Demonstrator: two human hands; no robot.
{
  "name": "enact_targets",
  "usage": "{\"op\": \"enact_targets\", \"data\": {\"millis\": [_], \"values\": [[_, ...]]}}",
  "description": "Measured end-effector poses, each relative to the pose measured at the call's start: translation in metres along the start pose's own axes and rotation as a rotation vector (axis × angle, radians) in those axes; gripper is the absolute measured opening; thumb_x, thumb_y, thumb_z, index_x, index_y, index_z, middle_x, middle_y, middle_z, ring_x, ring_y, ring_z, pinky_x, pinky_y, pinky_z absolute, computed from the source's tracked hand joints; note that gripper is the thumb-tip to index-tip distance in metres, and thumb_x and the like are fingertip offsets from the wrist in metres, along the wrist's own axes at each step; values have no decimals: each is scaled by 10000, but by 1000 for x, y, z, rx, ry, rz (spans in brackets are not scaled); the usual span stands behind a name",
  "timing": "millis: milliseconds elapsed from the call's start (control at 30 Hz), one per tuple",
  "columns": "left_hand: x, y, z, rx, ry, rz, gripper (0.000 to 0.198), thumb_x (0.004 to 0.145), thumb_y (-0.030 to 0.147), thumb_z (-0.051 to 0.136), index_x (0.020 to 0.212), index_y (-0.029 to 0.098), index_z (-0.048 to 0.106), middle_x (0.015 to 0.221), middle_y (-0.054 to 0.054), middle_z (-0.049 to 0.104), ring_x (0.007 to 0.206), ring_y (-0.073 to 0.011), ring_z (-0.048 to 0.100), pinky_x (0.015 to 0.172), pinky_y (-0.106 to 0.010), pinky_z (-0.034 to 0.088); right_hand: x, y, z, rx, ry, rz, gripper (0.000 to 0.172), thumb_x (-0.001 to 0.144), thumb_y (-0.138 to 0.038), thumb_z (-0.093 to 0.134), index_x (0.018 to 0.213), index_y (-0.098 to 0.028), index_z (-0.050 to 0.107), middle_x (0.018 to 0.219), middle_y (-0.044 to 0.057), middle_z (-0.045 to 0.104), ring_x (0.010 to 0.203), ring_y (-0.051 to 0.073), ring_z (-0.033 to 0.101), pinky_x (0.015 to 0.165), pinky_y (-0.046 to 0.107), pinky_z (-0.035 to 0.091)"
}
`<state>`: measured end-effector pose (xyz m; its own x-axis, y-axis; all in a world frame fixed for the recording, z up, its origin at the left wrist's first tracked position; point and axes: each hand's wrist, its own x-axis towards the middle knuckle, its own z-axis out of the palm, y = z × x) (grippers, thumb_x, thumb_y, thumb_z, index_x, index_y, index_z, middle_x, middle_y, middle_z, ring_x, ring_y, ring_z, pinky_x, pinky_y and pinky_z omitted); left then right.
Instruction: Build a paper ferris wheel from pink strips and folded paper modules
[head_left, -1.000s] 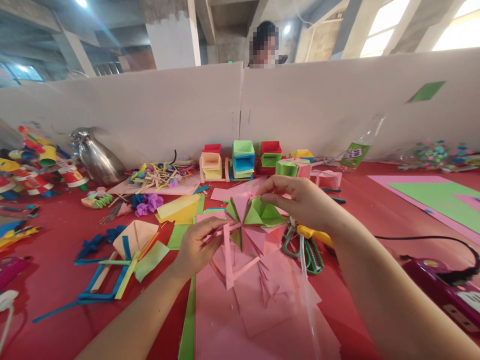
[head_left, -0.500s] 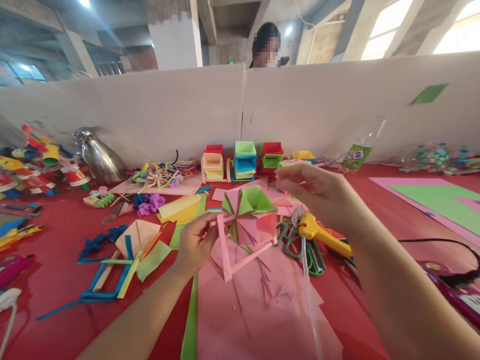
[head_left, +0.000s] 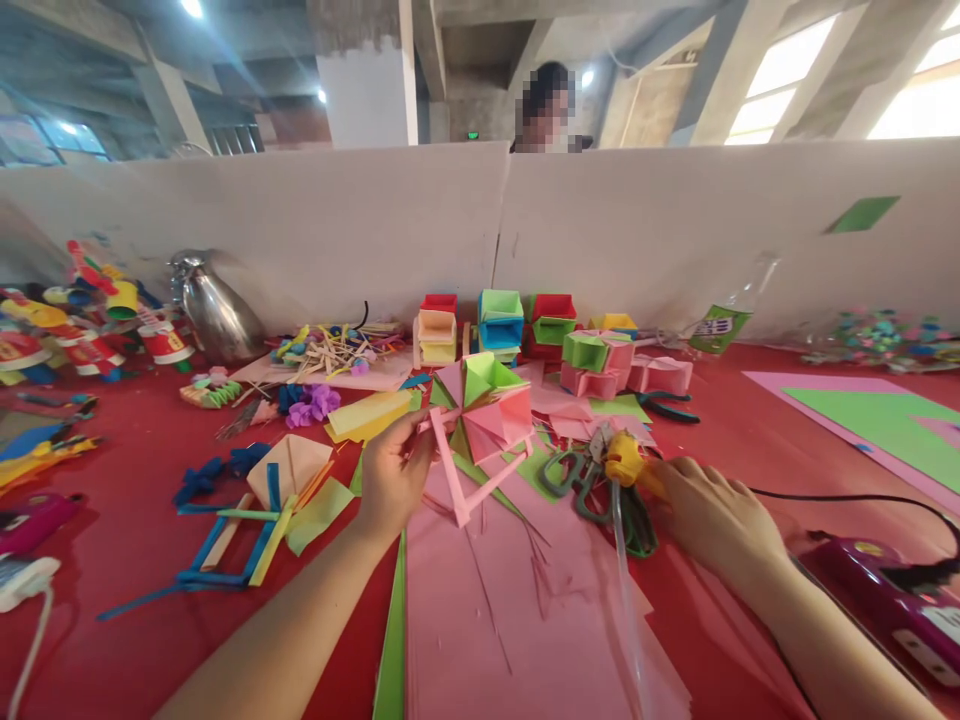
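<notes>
Change since a second ago: right hand [head_left: 709, 515] has let go of the folded paper piece [head_left: 484, 405] and dropped right and near to the yellow glue gun [head_left: 624, 458]. Its fingers are curled over the gun's rear; can't tell if it's actually gripped. The piece is now carried by the left hand [head_left: 391, 475] alone, thumb and fingers pinching the pink frame at its left side, held clear above the pink sheets [head_left: 517, 620] at centre. So support is one-handed, and the piece tilts a bit right. Clearances: green scissors [head_left: 570, 478] lie touching or just beside the gun's nose. The clear glue stick [head_left: 624, 580] trails toward the near edge. Black cable [head_left: 847, 497] and power strip [head_left: 896, 590] sit close on the right. Paper boxes [head_left: 499, 325] and the partition [head_left: 337, 230] bound the far side. Open red surface [head_left: 120, 640] is near left, past the blue stick frame [head_left: 225, 560].
</notes>
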<state>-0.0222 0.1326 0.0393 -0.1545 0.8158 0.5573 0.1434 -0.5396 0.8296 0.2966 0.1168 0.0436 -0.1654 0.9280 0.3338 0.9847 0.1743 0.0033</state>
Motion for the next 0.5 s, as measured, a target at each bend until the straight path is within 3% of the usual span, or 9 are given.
{"op": "enact_targets", "data": {"millis": [167, 267, 367, 433, 500], "values": [[4, 3, -5, 203, 48, 114, 247, 848, 280, 520, 1011, 150, 651, 902, -69, 707, 767, -167, 662, 704, -243, 524, 8, -1, 6, 170, 49, 109, 89, 727, -245, 480, 765, -318, 513, 819, 130, 536, 722, 339, 567, 519, 395, 312], [7, 4, -7, 327, 80, 226, 213, 844, 238, 524, 994, 161, 656, 898, -67, 708, 787, -170, 664, 698, -239, 519, 12, -5, 2, 194, 193, 200, 178, 725, -249, 510, 888, -319, 496, 896, 140, 543, 749, 300, 564, 550, 385, 356], [8, 4, -6, 395, 98, 305, 197, 844, 195, 519, 984, 179, 656, 885, -51, 713, 782, -159, 668, 679, -226, 524, 10, -21, -14, 269, 387, 62, 238, 697, -236, 580, 919, -271, 500, 835, 71, 541, 695, 224, 556, 553, 324, 398], [8, 4, -6, 416, 106, 324, 191, 838, 173, 524, 978, 173, 655, 868, -46, 713, 750, -145, 671, 665, -211, 526, 5, -39, -30, 373, 534, -82, 108, 723, -250, 602, 784, -248, 513, 737, 18, 492, 600, 162, 513, 499, 279, 379], [8, 4, -5, 435, 109, 336, 182, 829, 163, 539, 968, 166, 656, 847, -44, 713, 732, -139, 671, 669, -205, 525, -1, -63, -44, 490, 577, -243, 117, 736, -230, 603, 838, -240, 546, 843, 33, 502, 650, 145, 529, 498, 252, 394]]}}
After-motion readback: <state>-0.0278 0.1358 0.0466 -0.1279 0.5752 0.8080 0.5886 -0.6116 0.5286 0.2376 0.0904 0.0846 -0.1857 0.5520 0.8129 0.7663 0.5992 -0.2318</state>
